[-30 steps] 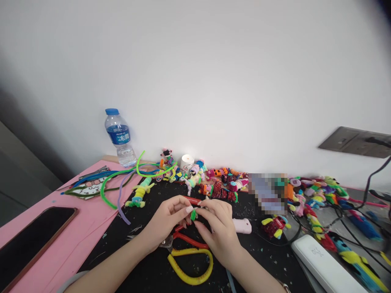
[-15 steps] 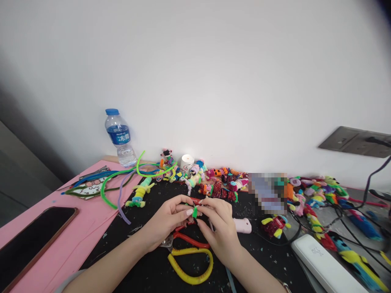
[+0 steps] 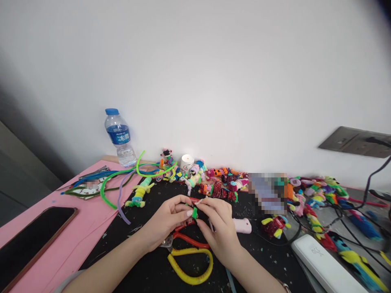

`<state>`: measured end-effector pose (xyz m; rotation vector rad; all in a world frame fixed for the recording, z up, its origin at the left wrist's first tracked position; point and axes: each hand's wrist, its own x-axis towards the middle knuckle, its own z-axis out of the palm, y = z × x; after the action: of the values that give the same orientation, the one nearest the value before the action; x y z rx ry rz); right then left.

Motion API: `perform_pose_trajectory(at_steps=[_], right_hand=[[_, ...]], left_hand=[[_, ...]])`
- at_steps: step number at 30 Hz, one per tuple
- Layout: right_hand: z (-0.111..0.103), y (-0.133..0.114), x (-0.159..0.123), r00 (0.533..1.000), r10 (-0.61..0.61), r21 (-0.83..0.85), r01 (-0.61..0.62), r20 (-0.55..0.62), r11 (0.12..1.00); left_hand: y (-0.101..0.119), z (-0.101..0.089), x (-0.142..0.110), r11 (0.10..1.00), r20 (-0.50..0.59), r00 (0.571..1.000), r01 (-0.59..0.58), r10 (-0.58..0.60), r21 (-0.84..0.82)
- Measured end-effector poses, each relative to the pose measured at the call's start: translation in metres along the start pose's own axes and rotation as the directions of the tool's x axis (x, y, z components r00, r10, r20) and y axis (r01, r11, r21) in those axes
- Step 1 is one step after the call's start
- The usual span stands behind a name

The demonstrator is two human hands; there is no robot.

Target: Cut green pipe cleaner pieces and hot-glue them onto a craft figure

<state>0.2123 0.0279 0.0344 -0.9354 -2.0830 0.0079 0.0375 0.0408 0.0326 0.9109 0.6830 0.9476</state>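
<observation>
Both hands meet over the black mat (image 3: pixel 137 228) at the table's middle. My left hand (image 3: pixel 166 217) pinches a small bent piece of green pipe cleaner (image 3: pixel 194 213) between thumb and fingers. From the other side, my right hand (image 3: pixel 218 224) closes its thumb and fingertips on the same piece. Just below the hands lie yellow-handled scissors (image 3: pixel 209 264) and a red-handled tool (image 3: pixel 191 241), partly hidden by the fingers. A pale pink handle (image 3: pixel 242 226) sticks out beyond my right hand; its other end is hidden.
Loose pipe cleaners (image 3: pixel 106 193) and a water bottle (image 3: pixel 119 138) are at the back left, a phone (image 3: pixel 33 240) at the left. Finished pipe-cleaner figures (image 3: pixel 218 191) line the wall. A white power bank (image 3: pixel 326 264) and black cables (image 3: pixel 339 211) occupy the right.
The green pipe cleaner piece has turned slightly between my fingertips, and my right fingers have shifted a little. Everything else lies as before.
</observation>
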Motion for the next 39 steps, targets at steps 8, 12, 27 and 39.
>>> perform_pose_trajectory(at_steps=[8,12,27,39], right_hand=[[0.001,0.0015,0.0,1.0,0.002,-0.03,-0.002,-0.001,1.0],[0.002,0.0022,-0.0006,1.0,0.003,-0.028,-0.003,0.0,1.0],[-0.0005,0.0008,0.0004,1.0,0.018,0.061,-0.019,0.02,0.998],[0.0002,-0.0004,0.001,1.0,0.018,0.067,-0.019,0.014,0.998]], left_hand=[[-0.0012,-0.0007,0.0007,0.991,-0.031,0.997,-0.065,0.069,0.113],[-0.0025,-0.0016,0.0015,0.984,-0.056,0.994,-0.09,0.099,0.153],[0.0061,0.0028,-0.0024,0.931,0.033,0.995,-0.095,0.09,0.351],[0.0065,0.0024,-0.0036,0.929,0.089,0.995,-0.078,0.049,0.362]])
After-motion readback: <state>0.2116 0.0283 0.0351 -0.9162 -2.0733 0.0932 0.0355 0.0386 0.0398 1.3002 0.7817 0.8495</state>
